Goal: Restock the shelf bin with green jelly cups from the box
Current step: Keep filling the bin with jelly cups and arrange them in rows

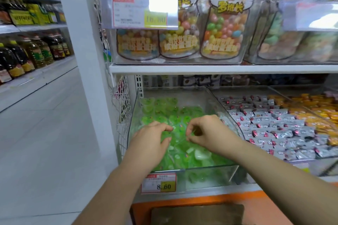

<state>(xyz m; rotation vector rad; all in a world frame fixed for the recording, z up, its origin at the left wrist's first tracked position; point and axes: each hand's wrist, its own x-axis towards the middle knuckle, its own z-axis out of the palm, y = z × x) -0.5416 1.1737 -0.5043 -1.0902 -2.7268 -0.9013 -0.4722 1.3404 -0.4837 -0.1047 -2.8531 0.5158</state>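
Head view: pale green translucent jelly cups (pixel 182 113) lie heaped in the clear plastic shelf bin (pixel 173 93) at centre frame, tumbled every way with no common axis. Over them the left hand (pixel 151 139) hovers, grip released, fingers loosely bent. Beside it the right hand (pixel 206 133) draws fingertips to thumb; whether that grip holds a cup I cannot tell. Below sits a white price tag (pixel 158 182); grey wrapped sweets (pixel 274 128) lie at right.
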